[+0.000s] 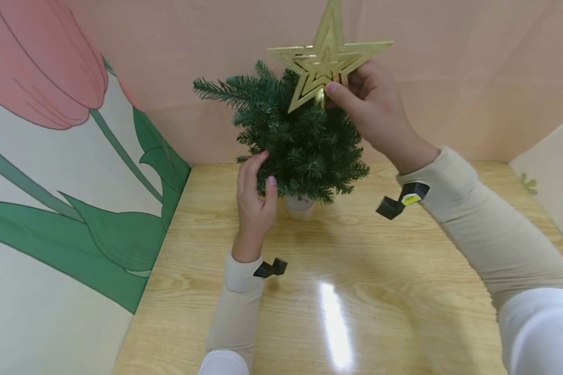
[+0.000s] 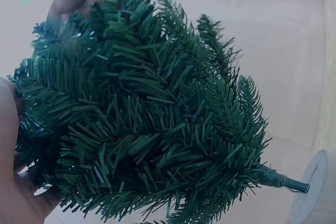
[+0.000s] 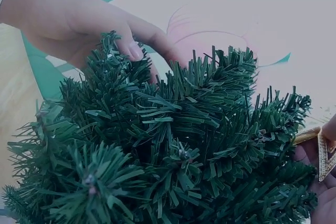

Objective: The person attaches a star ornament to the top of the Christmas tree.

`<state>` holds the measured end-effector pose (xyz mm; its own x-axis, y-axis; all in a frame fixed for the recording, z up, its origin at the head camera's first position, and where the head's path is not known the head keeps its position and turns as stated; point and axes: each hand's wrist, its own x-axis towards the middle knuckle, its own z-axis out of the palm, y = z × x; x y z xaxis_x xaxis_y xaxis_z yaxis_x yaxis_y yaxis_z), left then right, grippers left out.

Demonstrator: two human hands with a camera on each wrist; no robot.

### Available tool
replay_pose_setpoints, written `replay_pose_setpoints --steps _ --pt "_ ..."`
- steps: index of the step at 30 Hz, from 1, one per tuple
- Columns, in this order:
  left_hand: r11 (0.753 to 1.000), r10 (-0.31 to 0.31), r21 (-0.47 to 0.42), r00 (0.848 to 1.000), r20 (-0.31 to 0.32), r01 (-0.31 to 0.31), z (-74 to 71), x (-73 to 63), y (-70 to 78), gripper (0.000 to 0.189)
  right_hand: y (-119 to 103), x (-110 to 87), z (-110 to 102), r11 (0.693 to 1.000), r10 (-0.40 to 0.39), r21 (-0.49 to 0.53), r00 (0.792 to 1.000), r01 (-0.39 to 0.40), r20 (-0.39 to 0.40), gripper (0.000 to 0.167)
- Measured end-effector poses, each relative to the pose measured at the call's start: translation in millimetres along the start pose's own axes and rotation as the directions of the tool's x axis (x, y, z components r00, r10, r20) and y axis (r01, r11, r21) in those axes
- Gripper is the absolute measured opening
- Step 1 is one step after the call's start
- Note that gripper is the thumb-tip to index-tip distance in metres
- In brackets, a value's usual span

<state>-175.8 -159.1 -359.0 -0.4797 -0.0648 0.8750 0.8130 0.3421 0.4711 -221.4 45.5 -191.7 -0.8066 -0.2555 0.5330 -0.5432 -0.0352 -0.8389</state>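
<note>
A small artificial Christmas tree with dense green needles stands on the table on a pale round base. Over its top is a gold star tree topper, pinched near its lower part between the thumb and fingers of my right hand. The star's short stem reaches the uppermost branches; whether it sits on the tip cannot be seen. My left hand is at the tree's left side, fingers spread loosely against the branches. In the right wrist view, the left hand's fingers lie among the needles.
The wood-grain table stretches in front of the tree, with a bright light reflection on it. A pink backdrop hangs close behind. At the left stands a panel printed with a large tulip and green leaves.
</note>
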Motion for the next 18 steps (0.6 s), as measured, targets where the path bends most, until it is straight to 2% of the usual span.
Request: replay_pose_setpoints --steps 6,18 --pt "1.0 0.002 0.0 1.0 -0.001 -0.002 -0.3 0.1 0.8 0.04 0.0 -0.6 0.3 0.997 -0.012 0.07 1.0 0.013 -0.007 0.021" --pt "1.0 -0.01 -0.01 1.0 0.005 0.01 -1.3 -0.9 -1.2 0.041 0.6 -0.5 0.2 0.988 0.028 0.153 0.999 -0.025 -0.022 0.023"
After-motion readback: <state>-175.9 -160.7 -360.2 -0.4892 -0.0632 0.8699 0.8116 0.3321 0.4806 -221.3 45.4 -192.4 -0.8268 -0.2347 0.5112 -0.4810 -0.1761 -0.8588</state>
